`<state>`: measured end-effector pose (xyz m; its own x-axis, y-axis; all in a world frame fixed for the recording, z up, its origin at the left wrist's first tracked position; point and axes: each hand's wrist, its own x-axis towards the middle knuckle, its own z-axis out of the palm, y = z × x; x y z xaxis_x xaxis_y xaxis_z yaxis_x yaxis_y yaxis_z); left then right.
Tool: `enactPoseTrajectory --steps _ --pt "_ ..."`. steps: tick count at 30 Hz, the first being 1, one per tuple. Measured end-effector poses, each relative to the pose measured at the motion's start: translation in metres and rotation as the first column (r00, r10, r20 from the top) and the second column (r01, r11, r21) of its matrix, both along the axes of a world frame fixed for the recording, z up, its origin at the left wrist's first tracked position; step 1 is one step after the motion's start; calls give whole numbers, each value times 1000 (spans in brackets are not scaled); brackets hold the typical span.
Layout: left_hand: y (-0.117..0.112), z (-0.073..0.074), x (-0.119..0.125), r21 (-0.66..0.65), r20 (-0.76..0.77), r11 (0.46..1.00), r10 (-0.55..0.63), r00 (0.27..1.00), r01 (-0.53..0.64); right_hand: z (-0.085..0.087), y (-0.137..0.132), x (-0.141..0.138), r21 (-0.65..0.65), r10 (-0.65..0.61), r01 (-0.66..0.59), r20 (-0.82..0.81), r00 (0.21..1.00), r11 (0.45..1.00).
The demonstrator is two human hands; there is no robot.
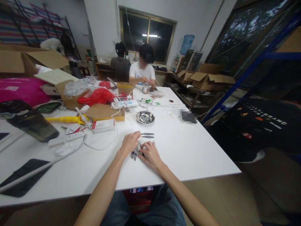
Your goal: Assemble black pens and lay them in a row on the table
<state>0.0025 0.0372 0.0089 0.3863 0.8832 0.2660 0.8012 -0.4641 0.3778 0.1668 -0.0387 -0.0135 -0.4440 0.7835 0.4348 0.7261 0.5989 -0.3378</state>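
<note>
Two slim, dark, pen-like sticks (147,137) lie side by side on the white table (188,157). My left hand (131,142) is at their left end, its fingertips pressed together. What they pinch is too small to make out. Close by on the right, my right hand (151,154) rests low over the table with its fingers bent around a small dark piece that is mostly hidden. Between my hands and just below them lies a small cluster of dark, shiny pieces (134,155). Beyond, a round metal dish (145,117) holds several small dark slivers.
Cables, a power strip (124,103), a white box (103,126), red plastic bags (97,96) and a dark bottle (28,121) crowd the left side. A person (142,70) works across the table. Another person in a black shirt (256,125) is at the right.
</note>
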Motion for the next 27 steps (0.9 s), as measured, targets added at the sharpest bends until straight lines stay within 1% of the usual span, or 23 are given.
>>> enactPoseTrajectory --steps 2,4,5,7,9,11,13,15,17,19,21,24,27 --pt "0 0 -1 1 3 1000 3 1000 -3 2 0 2 -8 -13 13 -105 994 1000" --pt "1 0 -2 -5 2 1000 3 1000 -3 6 4 7 -32 -55 48 -265 963 998" --pt "1 0 -2 -8 2 1000 2 1000 -2 9 7 9 -54 -87 72 -353 932 996" --pt "1 1 -2 -14 2 1000 -3 1000 3 16 19 15 -112 -170 130 -510 843 985" --pt "0 2 -2 -15 5 1000 -10 1000 10 21 36 20 -172 -239 168 -611 754 971" --pt "0 2 -2 -21 11 1000 -17 1000 17 24 54 22 -217 -262 155 -664 700 964" --pt "0 3 -3 -30 14 999 -20 1000 20 22 69 24 -261 -280 126 -717 638 957" --pt "1 2 -3 -37 12 999 -27 1000 27 16 78 24 -309 -298 79 -767 568 948" --pt "2 1 -3 -36 3 999 -33 999 33 9 81 24 -358 -304 -6 -801 516 934" --pt "3 -1 -3 -35 -6 999 -33 999 33 3 81 25 -398 -300 -106 -818 492 911" --pt "4 -3 -2 -40 -3 999 -28 1000 28 0 80 27 -416 -298 -167 -830 472 894" --pt "5 -5 0 -48 7 999 -26 1000 26 0 79 28 -417 -299 -189 -841 451 889" --pt "4 -6 1 -46 15 998 -33 999 34 2 78 27 -414 -299 -177 -839 455 893"
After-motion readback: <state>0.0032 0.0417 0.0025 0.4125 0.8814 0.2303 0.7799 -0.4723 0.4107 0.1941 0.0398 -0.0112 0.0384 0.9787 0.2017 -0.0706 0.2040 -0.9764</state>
